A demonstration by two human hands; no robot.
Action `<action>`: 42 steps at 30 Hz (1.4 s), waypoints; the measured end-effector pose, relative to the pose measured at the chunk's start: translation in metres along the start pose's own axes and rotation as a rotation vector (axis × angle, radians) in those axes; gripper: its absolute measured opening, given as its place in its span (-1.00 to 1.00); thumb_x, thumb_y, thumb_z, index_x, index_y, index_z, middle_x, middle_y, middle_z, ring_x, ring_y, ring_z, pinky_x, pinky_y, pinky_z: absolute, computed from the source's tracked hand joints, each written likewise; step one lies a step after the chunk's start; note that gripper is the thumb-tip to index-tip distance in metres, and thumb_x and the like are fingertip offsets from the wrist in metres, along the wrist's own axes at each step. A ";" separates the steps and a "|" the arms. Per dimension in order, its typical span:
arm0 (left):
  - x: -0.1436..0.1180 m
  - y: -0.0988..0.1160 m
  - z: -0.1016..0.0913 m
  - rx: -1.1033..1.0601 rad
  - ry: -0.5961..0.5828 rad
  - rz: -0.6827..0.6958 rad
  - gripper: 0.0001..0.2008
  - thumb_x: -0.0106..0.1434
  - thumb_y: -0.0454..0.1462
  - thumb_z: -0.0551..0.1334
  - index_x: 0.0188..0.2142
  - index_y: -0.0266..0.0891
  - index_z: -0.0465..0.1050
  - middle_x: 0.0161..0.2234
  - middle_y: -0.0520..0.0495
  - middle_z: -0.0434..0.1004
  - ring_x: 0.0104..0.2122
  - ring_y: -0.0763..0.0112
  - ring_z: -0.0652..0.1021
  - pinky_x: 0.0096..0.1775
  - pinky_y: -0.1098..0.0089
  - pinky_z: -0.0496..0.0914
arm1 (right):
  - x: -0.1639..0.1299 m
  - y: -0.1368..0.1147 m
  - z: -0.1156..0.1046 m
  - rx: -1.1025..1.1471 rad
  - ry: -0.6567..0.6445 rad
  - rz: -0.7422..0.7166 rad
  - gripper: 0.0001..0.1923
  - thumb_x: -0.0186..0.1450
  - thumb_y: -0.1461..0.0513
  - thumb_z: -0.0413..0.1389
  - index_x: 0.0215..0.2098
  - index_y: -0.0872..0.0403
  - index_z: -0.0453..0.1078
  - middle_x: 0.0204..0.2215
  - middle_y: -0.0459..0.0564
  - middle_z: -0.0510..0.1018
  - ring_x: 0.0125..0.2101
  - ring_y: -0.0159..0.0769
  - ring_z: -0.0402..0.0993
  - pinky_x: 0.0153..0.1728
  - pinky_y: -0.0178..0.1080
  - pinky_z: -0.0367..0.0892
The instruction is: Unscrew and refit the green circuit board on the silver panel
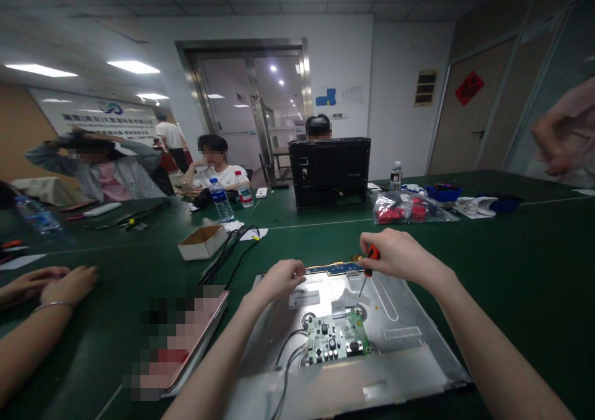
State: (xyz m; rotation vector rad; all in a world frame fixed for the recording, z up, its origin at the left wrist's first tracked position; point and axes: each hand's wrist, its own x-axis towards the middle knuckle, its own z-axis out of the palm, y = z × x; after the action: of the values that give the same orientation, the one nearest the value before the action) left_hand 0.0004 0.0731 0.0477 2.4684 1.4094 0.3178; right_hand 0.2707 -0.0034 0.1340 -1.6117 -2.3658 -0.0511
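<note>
A silver metal display panel [409, 333] lies flat before me with its back up. Fixed near its middle is a green circuit board [332, 338] with several small parts and black cables [289, 352] leading off its left side. My right hand [402, 256] grips a red and black screwdriver [372, 256], its shaft slanting down to the board's upper right corner. At the panel's far edge, by the end of a blue circuit strip [332, 269], my left hand [283, 276] has its fingers curled down; whatever is under the fingertips is hidden.
An open cardboard box [202, 242] stands beyond the panel, beside black cables. A pinkish flat case [199, 339] lies left. Another person's hands [65, 287] rest further left. Across the green table stand a black monitor housing [330, 172], bottles [220, 200] and a plastic bag [409, 208].
</note>
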 end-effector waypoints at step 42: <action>-0.060 0.116 0.078 -0.118 -0.037 0.387 -0.81 0.12 -0.47 0.14 -0.29 -0.20 0.26 -0.29 0.00 0.47 -0.26 0.35 0.45 -0.12 0.35 0.22 | -0.053 0.060 0.104 1.229 0.287 0.472 -0.56 0.03 -0.13 0.22 -0.53 0.08 0.35 -0.77 -0.19 0.24 -0.71 -0.45 0.10 -0.65 -0.33 0.00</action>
State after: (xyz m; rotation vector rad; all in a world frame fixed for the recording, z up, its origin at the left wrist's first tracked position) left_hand 0.0890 -0.0450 0.0121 2.6192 0.8636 0.4181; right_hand 0.3220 -0.0102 0.0132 -1.2685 -1.2118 0.9704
